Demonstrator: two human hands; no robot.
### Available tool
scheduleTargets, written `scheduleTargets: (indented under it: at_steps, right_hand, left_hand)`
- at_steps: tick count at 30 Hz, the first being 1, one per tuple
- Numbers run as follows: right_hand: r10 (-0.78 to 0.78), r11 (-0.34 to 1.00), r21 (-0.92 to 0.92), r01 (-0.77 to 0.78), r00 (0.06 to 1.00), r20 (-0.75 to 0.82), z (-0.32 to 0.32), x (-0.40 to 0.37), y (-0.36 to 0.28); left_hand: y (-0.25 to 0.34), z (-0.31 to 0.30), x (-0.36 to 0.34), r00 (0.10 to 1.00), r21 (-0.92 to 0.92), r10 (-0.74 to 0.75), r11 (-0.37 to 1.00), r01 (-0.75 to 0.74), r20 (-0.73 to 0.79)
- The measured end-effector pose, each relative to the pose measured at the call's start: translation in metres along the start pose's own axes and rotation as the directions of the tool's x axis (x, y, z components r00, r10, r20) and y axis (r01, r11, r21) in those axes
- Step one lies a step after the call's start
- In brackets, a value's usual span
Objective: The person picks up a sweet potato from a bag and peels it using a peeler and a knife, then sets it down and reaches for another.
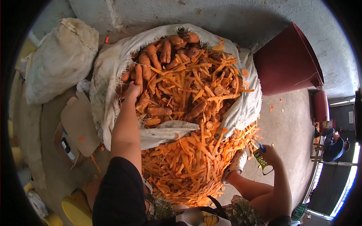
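Note:
My left hand [132, 91] reaches into the open white woven sack [105, 75], its fingers closed at the lower end of a carrot [138, 74]. Around it lie several unpeeled carrots [144, 64], mixed with long orange peelings [184, 84] on the sack's right side. Off to the right, away from the sack, my right hand [272, 155] is closed round a green peeler [261, 159] with holes in its body. A small blue part [262, 148] shows by the fingers. A large heap of carrot peelings [181, 171] lies between my legs.
A full white sack [62, 62] stands at the upper left, above an opened cardboard box [81, 124]. At the right, a tilted dark red bin [288, 62] rests by the wall. A yellow container [77, 209] is at lower left. Another person [335, 147] sits far right.

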State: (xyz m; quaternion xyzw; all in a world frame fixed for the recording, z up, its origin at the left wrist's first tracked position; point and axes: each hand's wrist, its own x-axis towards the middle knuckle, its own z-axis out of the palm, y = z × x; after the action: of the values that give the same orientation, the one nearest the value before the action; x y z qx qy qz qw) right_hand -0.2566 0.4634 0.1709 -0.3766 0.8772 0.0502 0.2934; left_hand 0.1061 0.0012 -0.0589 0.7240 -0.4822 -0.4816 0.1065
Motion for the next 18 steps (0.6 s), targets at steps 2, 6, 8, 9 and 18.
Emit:
scheduleTargets:
  at_steps: [2, 6, 8, 9, 18]
  right_hand:
    - [0.022, 1.000, 0.011, -0.022, 1.000, 0.012, 0.001, 0.002, 0.000]
    - [0.042, 0.999, 0.016, -0.042, 0.998, 0.040, -0.002, -0.002, -0.008]
    - [0.051, 0.999, 0.008, -0.051, 0.997, 0.053, -0.003, -0.003, -0.012]
    - [0.051, 0.999, 0.018, -0.052, 0.998, 0.040, -0.004, -0.003, -0.010]
    - [-0.059, 0.988, 0.134, 0.079, 0.988, -0.142, -0.014, -0.026, -0.029]
  left_hand:
    - [0.003, -0.001, 0.000, 0.999, 0.125, 0.035, 0.991, -0.037, 0.020]
    - [0.005, 0.005, 0.004, 0.999, 0.450, -0.006, 0.893, 0.023, -0.039]
    - [0.000, 0.005, 0.002, 0.998, 0.483, 0.051, 0.875, -0.024, -0.042]
    - [0.002, 0.007, 0.001, 0.993, 0.510, 0.107, 0.857, -0.071, -0.042]
    - [0.059, -0.009, -0.082, 0.868, -0.811, 0.349, 0.576, 0.099, 0.354]
